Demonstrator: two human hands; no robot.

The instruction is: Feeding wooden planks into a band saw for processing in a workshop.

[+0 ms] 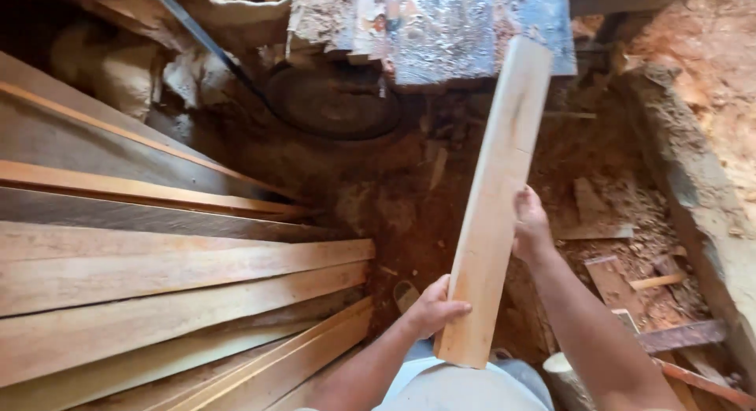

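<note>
Surroundings: stack of sawn planks [173, 301] to the left, fanned out with ends pointing toward the middle; sawdust-covered dirt floor [614, 198] ahead and to the right.
Ahead: dark round wheel [335, 104] lying near the top, a thin dark bar [201, 37] slanting down to it; rough weathered slab [441, 25] overhanging above, the held board's far end overlapping it in view.
Right edge: thick rough timber [709, 206] running along the pit; loose offcuts [614, 281] scattered on the floor near it.
Count: one board in hand; at least seven planks visible in the stack, exact number unclear; two hands.
Board: pale wooden board [496, 198], held upright and tilted slightly right, above the floor, between stack and offcuts.
Left hand [433, 307]: wrapped round the board's lower left edge, thumb on the front face, fingers curled behind.
Right hand [531, 226]: higher up on the right edge, fingers curled against the board's side, gripping it.
</note>
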